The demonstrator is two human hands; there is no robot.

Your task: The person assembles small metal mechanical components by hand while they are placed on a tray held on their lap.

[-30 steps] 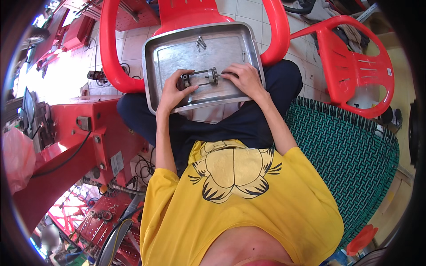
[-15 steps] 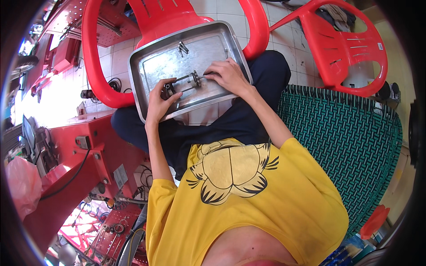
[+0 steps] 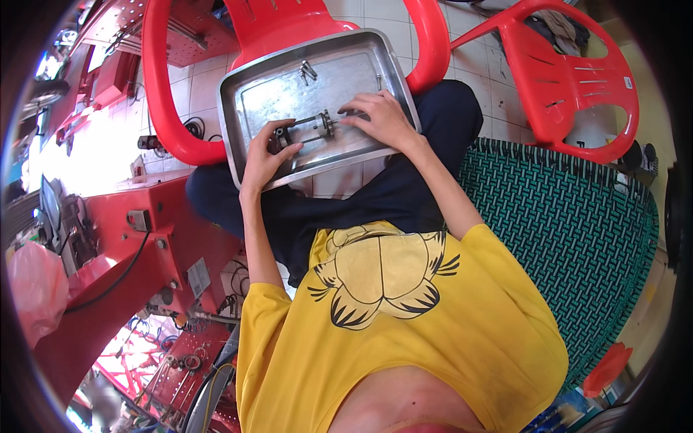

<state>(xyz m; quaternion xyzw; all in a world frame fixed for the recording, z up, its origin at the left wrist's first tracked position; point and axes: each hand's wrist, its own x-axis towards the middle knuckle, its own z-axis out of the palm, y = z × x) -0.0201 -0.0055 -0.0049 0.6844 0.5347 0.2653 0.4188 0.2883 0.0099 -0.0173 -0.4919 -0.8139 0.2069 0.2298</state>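
Observation:
A metal assembly (image 3: 312, 138) of end plates joined by long thin rods lies in a shallow steel tray (image 3: 232, 137). My left hand (image 3: 266, 160) is closed around its left end, thumb on the near side and fingers on the far side. Beside the assembly's right end, where a thin shaft sticks out, is my right hand (image 3: 384, 123). Its thumb and forefinger are apart near the shaft tip; whether they touch it is hard to see. Several small bolts (image 3: 308, 73) lie toward the tray's far side, and one small bolt (image 3: 379, 82) lies near its right wall.
The tray spans my lap and a red plastic chair (image 3: 289, 32). Another red chair (image 3: 548, 79) stands at the far right. A green woven seat (image 3: 556, 238) is to my right. On my left are a red metal machine frame (image 3: 173, 216) and a pink plastic bag (image 3: 36, 289).
My right thumb and forefinger have spread apart at the shaft end. My left hand keeps its hold on the assembly. The whole view has shifted slightly.

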